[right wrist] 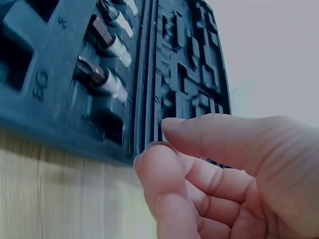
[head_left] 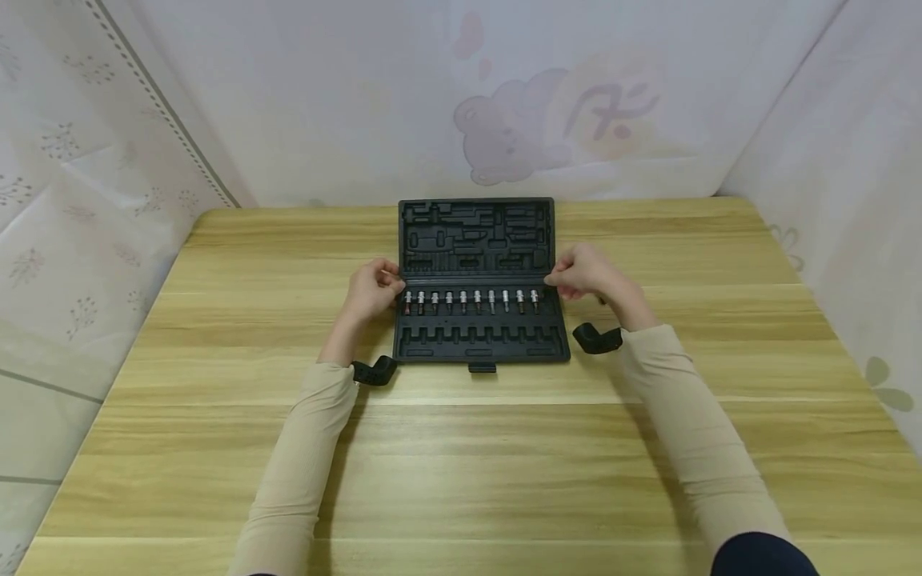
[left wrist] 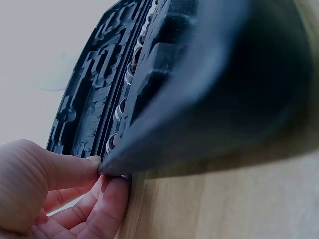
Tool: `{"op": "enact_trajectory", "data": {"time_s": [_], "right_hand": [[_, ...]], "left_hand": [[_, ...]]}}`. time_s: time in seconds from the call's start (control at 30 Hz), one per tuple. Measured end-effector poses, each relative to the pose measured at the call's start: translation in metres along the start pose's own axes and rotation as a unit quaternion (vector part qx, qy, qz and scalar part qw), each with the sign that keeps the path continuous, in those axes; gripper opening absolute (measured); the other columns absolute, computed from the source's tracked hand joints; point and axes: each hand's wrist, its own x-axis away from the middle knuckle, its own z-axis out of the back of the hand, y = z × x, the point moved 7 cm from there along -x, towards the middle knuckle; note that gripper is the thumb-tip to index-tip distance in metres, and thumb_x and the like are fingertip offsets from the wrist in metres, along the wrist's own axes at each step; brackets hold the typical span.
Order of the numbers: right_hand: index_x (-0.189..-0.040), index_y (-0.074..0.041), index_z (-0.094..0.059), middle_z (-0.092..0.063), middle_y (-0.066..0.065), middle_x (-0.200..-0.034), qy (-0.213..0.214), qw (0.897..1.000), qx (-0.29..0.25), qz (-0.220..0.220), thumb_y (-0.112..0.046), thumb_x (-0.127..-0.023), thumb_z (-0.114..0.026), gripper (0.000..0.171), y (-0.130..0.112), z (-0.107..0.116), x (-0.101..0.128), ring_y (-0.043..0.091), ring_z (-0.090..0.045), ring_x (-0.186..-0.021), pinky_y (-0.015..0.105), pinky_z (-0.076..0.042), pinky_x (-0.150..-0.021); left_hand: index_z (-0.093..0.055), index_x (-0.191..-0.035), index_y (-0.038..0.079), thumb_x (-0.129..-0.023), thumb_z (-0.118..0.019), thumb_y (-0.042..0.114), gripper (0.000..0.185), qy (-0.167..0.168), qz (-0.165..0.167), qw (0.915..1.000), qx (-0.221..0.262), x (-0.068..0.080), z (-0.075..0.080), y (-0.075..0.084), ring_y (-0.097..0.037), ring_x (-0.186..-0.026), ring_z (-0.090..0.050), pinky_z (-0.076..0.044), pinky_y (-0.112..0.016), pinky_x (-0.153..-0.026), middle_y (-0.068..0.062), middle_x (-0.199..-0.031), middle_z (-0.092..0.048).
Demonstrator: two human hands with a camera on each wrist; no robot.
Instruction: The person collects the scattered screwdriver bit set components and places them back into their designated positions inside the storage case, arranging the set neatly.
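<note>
A black bit socket case [head_left: 483,356] lies unfolded on the table, its lid [head_left: 475,210] laid back and lined with moulded recesses. One row of silver bit sockets [head_left: 478,298] stretches across the lower half. At the left end of the hinge, my left hand [head_left: 370,290] pinches the case edge between thumb and fingers [left wrist: 112,201]. My right hand [head_left: 585,270] grips the opposite edge by the hinge, its thumb [right wrist: 199,132] above and the index finger bent close beneath. In the right wrist view, dark bit tips [right wrist: 91,68] project from the sockets.
The wooden table [head_left: 461,472] extends around the case. Patterned pale cloth [head_left: 346,104] hangs behind it and at both sides. A black wrist camera mount [head_left: 376,371] sits beside the case's lower left corner, another [head_left: 596,339] at its right.
</note>
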Motion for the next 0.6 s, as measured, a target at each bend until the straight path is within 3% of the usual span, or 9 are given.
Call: {"op": "enact_trajectory", "data": {"time_s": [0.27, 0.6], "right_hand": [[-0.095, 0.013, -0.062, -0.061, 0.006, -0.064, 0.015, 1.0, -0.02, -0.007, -0.01, -0.09, -0.059, 0.024, 0.013, 0.012, 0.009, 0.017, -0.061, -0.059, 0.034, -0.056, -0.058], [-0.097, 0.014, -0.061, -0.063, 0.009, -0.067, 0.05, 0.998, -0.036, -0.026, -0.009, -0.091, -0.059, 0.024, 0.034, 0.026, 0.017, 0.017, -0.062, -0.059, 0.031, -0.055, -0.056]], "left_hand": [[-0.056, -0.107, -0.006, -0.088, -0.059, -0.002, 0.02, 0.001, 0.005, 1.0, -0.005, 0.001, 0.0, 0.001, -0.018, -0.063, -0.056, -0.054, -0.028, -0.059, -0.016, -0.085, -0.059], [-0.056, -0.107, -0.006, -0.088, -0.059, -0.001, 0.019, -0.004, 0.001, 1.0, -0.006, 0.001, 0.0, 0.002, -0.018, -0.062, -0.057, -0.054, -0.028, -0.058, -0.016, -0.084, -0.059]]}}
